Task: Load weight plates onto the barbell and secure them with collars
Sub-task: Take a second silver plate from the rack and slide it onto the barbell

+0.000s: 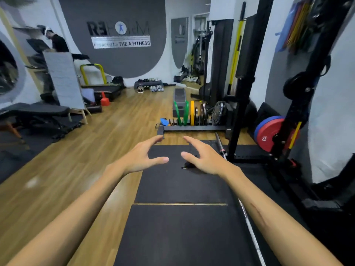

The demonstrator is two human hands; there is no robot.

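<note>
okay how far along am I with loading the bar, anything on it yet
Nothing looks done. The barbell lies bare on the black mat, with no plates or collars visible on it. Your left hand and right hand are open and empty. The plates remain in the floor rack ahead, so all loading and collaring is left.

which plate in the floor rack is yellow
The yellow plate, standing upright in the floor rack just right of the two green plates; those further right are dark or metallic.

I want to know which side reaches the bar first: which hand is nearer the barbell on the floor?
Right. The right hand hovers open just left of the barbell, which lies along the mat's right edge; the left hand is farther left, over the mat.
</note>
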